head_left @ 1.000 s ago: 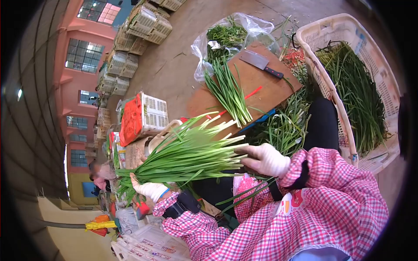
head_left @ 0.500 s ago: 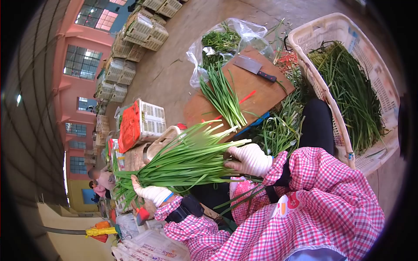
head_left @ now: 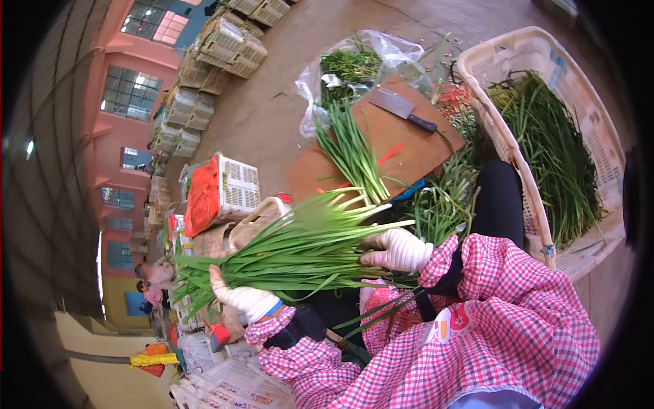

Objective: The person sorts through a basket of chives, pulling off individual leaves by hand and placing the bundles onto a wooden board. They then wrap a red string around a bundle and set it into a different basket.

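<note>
A large loose bunch of Chinese chives (head_left: 293, 262) lies across both my hands, pale stalk ends to the right and green leaf tips to the left. My right hand (head_left: 398, 250), wrapped in white tape, closes around the stalk end. My left hand (head_left: 246, 300), also taped, supports the leafy end with its thumb raised against the leaves; its other fingers are hidden beneath. Past the bunch, a smaller pile of chives (head_left: 353, 153) rests on a brown board (head_left: 415, 153) beside a cleaver (head_left: 402, 109) with a dark handle.
On the right stands a white plastic basket (head_left: 501, 126) filled with chives. A clear plastic bag of greens (head_left: 310, 88) sits beyond the board. Loose trimmings (head_left: 443, 211) lie near my knee. Stacked crates (head_left: 235, 44) line the wall, and a person (head_left: 160, 273) is far off at left.
The bunch and my right hand have shifted slightly right, and my left hand's thumb stands more upright against the leaves. The board, cleaver and basket appear slightly displaced as the view moves.
</note>
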A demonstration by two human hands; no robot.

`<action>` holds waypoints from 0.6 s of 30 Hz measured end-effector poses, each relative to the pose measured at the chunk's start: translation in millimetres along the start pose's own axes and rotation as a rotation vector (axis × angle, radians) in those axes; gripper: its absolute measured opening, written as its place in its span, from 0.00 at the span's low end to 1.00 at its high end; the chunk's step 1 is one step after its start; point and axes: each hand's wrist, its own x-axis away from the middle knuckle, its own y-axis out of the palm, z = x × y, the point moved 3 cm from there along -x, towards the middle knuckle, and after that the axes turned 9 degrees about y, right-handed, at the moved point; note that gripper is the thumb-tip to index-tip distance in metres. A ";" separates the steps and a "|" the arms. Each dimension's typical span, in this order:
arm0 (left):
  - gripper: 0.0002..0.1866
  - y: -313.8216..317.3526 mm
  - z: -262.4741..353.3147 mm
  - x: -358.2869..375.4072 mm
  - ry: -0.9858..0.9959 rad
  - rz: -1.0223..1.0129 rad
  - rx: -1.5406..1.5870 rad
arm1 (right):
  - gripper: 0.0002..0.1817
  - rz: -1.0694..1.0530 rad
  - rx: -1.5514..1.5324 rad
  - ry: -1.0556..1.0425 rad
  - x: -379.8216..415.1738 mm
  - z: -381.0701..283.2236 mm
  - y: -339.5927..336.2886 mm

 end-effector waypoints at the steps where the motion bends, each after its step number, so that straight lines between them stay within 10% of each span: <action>1: 0.14 8.3 -3.6 7.0 -0.034 -0.006 -0.009 | 0.19 0.055 -0.049 -0.083 -2.2 -1.4 1.1; 6: 0.13 -1.4 -13.9 -0.1 0.081 0.017 -0.070 | 0.09 -0.058 -0.448 -0.045 -2.4 3.1 -2.5; 13: 0.13 -27.5 -14.1 -32.5 0.007 -0.110 0.064 | 0.13 -0.577 -0.050 0.052 37.0 30.1 -32.7; 18: 0.14 -27.3 5.1 -37.4 -0.025 -0.150 0.172 | 0.17 -0.304 0.087 0.287 68.6 44.0 -75.4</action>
